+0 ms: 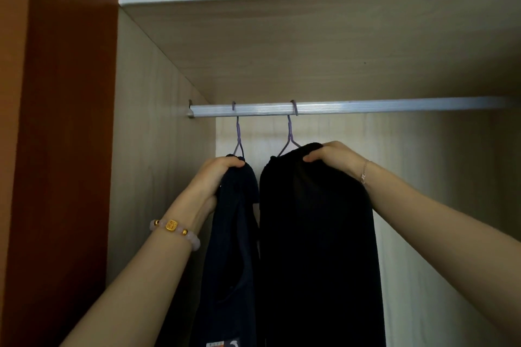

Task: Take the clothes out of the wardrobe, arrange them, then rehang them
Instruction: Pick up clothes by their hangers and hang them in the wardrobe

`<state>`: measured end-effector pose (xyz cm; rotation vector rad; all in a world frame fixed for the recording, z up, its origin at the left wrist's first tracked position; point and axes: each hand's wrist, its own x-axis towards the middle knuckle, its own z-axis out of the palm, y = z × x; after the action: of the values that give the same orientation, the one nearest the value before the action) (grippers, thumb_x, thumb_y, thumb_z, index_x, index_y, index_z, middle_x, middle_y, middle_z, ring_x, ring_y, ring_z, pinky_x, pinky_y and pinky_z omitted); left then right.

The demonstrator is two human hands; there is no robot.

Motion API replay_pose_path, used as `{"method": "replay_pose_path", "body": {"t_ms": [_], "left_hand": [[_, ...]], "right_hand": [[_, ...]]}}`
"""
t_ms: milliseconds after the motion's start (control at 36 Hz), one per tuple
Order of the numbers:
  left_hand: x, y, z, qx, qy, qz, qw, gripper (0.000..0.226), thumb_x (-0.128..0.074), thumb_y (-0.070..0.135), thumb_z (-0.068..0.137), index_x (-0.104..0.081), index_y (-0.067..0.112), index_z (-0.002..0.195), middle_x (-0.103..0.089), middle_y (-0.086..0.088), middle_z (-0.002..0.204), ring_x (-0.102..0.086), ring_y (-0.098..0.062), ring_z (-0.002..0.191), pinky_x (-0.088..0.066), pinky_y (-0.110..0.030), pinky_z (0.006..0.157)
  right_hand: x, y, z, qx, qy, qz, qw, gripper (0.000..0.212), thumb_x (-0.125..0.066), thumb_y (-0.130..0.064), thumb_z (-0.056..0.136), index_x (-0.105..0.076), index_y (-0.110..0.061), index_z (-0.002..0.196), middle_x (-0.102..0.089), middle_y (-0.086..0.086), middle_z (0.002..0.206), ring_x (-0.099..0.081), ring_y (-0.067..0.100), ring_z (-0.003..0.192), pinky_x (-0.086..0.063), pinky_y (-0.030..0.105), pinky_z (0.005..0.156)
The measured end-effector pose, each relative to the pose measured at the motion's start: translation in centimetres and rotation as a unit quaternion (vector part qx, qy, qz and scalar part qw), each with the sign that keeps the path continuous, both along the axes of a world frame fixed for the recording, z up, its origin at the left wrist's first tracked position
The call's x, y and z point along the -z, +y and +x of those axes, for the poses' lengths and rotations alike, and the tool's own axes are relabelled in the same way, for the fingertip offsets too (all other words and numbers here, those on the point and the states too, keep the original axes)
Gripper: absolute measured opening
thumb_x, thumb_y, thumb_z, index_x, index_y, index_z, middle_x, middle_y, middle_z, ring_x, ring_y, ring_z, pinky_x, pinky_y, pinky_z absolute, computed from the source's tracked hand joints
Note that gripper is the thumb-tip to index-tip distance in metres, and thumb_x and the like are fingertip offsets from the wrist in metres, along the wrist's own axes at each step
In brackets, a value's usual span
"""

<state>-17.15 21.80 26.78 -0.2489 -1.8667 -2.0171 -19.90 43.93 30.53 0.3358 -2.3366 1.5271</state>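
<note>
Head view: left hand (215, 176) fingers grip navy fabric garment (234, 248); right hand (334, 156) fingers grip black fabric garment (315, 234); both near silver metal rail (366, 108) left end.

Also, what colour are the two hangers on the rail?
Light purple; the hangers show best in the head view, just above the dark clothes.

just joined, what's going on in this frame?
A person reaches into the wardrobe with both hands. The left hand grips the top of a navy garment and the right hand grips the top of a black garment. Each hangs on its own purple hanger, the left hanger and the right hanger, both hooked on the silver rail. Neither is off the rail yet.
</note>
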Motion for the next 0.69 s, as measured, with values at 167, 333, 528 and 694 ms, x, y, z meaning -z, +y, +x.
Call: {"method": "replay_pose_path", "body": {"t_ms": [167,333,528,694], "left_hand": [[0.0,0.2,0.7,-0.063,0.013,-0.019,0.998,0.009,-0.058,0.003,0.084,-0.057,0.008,0.076,-0.058,-0.011,0.079,-0.055,-0.023,0.069,-0.046,-0.028,0.059],[1.0,-0.1,1.0,-0.079,0.019,-0.012,0.997,0.011,-0.061,0.006,0.083,-0.063,0.005,0.094,-0.061,-0.013,0.087,-0.058,-0.022,0.075,-0.046,-0.027,0.059],[3.7,0.7,2.2,-0.062,0.052,-0.005,0.997,0.01,-0.056,0.011,0.089,-0.061,0.018,0.091,-0.064,-0.005,0.085,-0.061,-0.017,0.075,-0.048,-0.025,0.059],[9.1,1.3,2.7,-0.155,0.119,-0.066,0.978,0.034,-0.052,0.015,0.091,-0.051,0.03,0.121,-0.058,0.01,0.095,-0.056,-0.007,0.083,-0.046,-0.021,0.07]], "right_hand": [[0.4,1.4,1.0,0.038,0.006,-0.027,0.999,0.03,-0.062,-0.008,0.088,-0.063,0.004,0.115,-0.058,0.007,0.074,-0.054,0.018,0.062,-0.042,0.023,0.054],[0.7,2.4,2.3,0.036,0.01,-0.029,0.999,0.024,-0.061,-0.012,0.09,-0.063,-0.002,0.112,-0.061,0.009,0.082,-0.054,0.016,0.064,-0.044,0.024,0.051],[2.2,3.4,3.8,-0.062,-0.008,-0.077,0.995,0.028,-0.053,-0.003,0.092,-0.063,-0.002,0.119,-0.066,0.009,0.086,-0.063,0.02,0.072,-0.056,0.019,0.049],[5.8,4.6,5.2,-0.04,0.009,-0.104,0.994,0.05,-0.061,-0.008,0.09,-0.05,-0.012,0.139,-0.065,0.003,0.111,-0.064,0.01,0.088,-0.054,0.019,0.079]]}}
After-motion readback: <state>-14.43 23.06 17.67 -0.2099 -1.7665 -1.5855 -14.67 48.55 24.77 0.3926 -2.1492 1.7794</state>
